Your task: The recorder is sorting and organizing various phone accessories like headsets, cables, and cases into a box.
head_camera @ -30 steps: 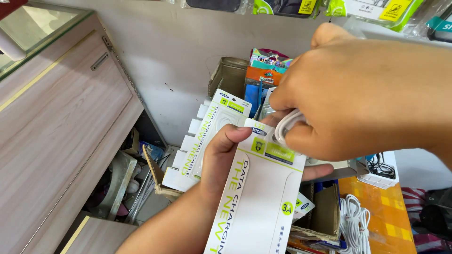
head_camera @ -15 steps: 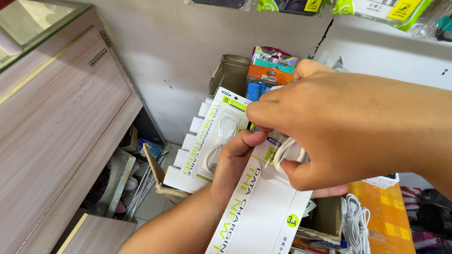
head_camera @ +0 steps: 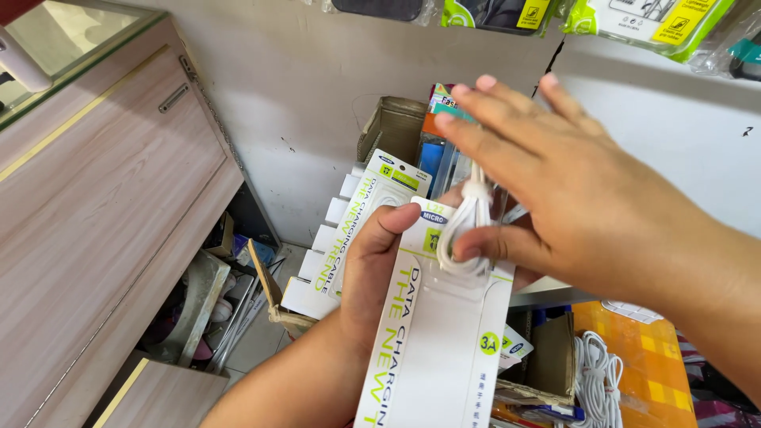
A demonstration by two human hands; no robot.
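Observation:
My left hand (head_camera: 379, 273) grips a long white cardboard cable package (head_camera: 437, 341) with green print, thumb across its front. A coiled white cable (head_camera: 464, 230) lies on the package's upper part. My right hand (head_camera: 571, 194) hovers over it with fingers spread flat, its thumb pressing the coil against the card. Behind my left hand stands a row of matching white cable packages (head_camera: 349, 234) in a cardboard box (head_camera: 273, 305).
A wooden counter (head_camera: 95, 206) with a glass top fills the left. Another cardboard box (head_camera: 392, 127) holds colourful packets by the wall. Loose white cables (head_camera: 596, 376) lie on an orange surface at lower right. Packaged goods hang on the wall above.
My right hand has opened from a closed pinch on the cable to spread fingers, with only the thumb holding the coil on the card. The package has barely moved.

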